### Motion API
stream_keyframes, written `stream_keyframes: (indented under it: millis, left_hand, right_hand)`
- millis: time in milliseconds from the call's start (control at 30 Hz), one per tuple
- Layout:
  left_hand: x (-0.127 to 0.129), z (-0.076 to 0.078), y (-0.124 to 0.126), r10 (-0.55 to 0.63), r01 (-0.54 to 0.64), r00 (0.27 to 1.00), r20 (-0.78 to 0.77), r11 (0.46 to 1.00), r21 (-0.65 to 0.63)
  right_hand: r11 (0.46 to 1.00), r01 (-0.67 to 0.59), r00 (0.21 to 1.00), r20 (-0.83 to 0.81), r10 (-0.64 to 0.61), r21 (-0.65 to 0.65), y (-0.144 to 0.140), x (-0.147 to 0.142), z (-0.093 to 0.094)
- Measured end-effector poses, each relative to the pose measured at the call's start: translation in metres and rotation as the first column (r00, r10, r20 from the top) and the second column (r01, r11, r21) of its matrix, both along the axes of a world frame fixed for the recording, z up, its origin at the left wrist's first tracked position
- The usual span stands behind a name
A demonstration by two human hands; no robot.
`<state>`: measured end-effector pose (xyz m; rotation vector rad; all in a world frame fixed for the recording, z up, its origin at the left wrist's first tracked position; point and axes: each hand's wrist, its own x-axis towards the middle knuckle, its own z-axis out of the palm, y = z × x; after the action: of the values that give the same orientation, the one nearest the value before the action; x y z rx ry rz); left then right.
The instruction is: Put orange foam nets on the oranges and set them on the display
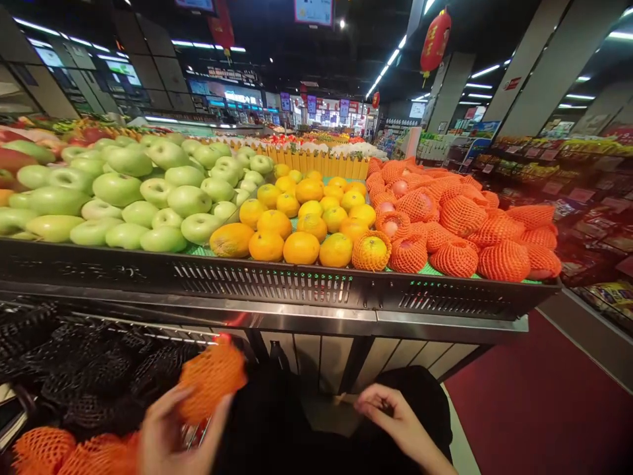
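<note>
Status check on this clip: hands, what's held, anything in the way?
Left hand gripping an orange foam net sleeve. Right hand loosely curled, nothing clearly held. More orange sleeves piled below left; display stand edge just ahead.

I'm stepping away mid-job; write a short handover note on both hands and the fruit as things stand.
Left hand: grips an orange foam net, low in front of the display stand.
Right hand: fingers curled, nothing clearly in its grip.
More orange nets lie at bottom left beside black nets.
On the stand: green apples, bare oranges, netted fruit on the right.
Done: many pieces netted, including one orange at the front.
Left: most oranges are bare.
</note>
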<state>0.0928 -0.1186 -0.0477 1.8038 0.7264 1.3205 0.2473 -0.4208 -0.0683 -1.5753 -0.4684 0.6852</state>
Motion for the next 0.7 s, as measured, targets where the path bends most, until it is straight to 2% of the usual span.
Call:
stream_keyframes:
  millis: [67,100,167,267,333,367,400,467,500,533,567,600,667,700]
  left_hand:
    - [0.022,-0.006,-0.034,-0.185,0.184,0.983,-0.005,0.980,-0.080]
    - [0.032,-0.007,-0.050,-0.292,0.293,0.956,0.026,0.946,-0.139]
    - [0.046,-0.005,-0.074,-0.466,0.478,0.878,0.108,0.844,-0.244]
    - [0.055,0.001,-0.091,-0.627,0.652,0.756,0.186,0.698,-0.298]
    - [0.055,0.004,-0.093,-0.687,0.710,0.700,0.197,0.637,-0.301]
    - [0.055,0.004,-0.093,-0.693,0.713,0.695,0.192,0.630,-0.308]
    - [0.054,0.004,-0.094,-0.679,0.696,0.711,0.181,0.644,-0.317]
    - [0.054,0.002,-0.094,-0.595,0.598,0.794,0.121,0.730,-0.332]
    - [0.054,0.000,-0.095,-0.540,0.535,0.838,0.078,0.783,-0.318]
    - [0.053,-0.002,-0.096,-0.485,0.474,0.874,0.035,0.833,-0.285]
    - [0.053,-0.003,-0.098,-0.432,0.420,0.902,0.001,0.877,-0.232]
    - [0.052,-0.004,-0.100,-0.380,0.372,0.925,-0.020,0.914,-0.162]
    - [0.051,-0.006,-0.105,-0.299,0.299,0.954,-0.020,0.954,0.001]
    - [0.050,-0.007,-0.108,-0.278,0.278,0.960,-0.012,0.958,0.076]
  right_hand:
    - [1.000,-0.006,0.997,0.082,0.007,-0.016,0.007,0.000,0.014]
    - [1.000,0.001,0.991,0.131,0.001,-0.013,0.011,0.002,0.022]
    - [1.000,0.007,0.976,0.220,-0.012,0.022,0.021,0.008,0.035]
    - [0.992,-0.045,0.943,0.332,0.004,0.116,0.034,0.013,0.052]
    - [0.984,-0.084,0.899,0.438,0.006,0.159,0.040,0.013,0.059]
    - [0.983,-0.065,0.844,0.534,-0.039,0.174,0.043,0.011,0.061]
    - [0.980,-0.032,0.746,0.657,-0.107,0.196,0.045,0.008,0.062]
    - [0.977,-0.028,0.443,0.879,-0.178,0.212,0.050,-0.001,0.059]
    - [0.983,-0.059,0.324,0.935,-0.143,0.171,0.054,-0.008,0.056]
    - [0.990,-0.099,0.275,0.959,-0.074,0.105,0.057,-0.014,0.051]
    - [0.991,-0.128,0.308,0.951,0.003,0.038,0.062,-0.021,0.045]
    - [0.992,-0.124,0.428,0.903,0.045,0.009,0.066,-0.026,0.039]
    - [0.998,-0.004,0.718,0.695,-0.040,0.062,0.073,-0.035,0.027]
    - [0.994,0.061,0.804,0.585,-0.104,0.093,0.076,-0.038,0.022]
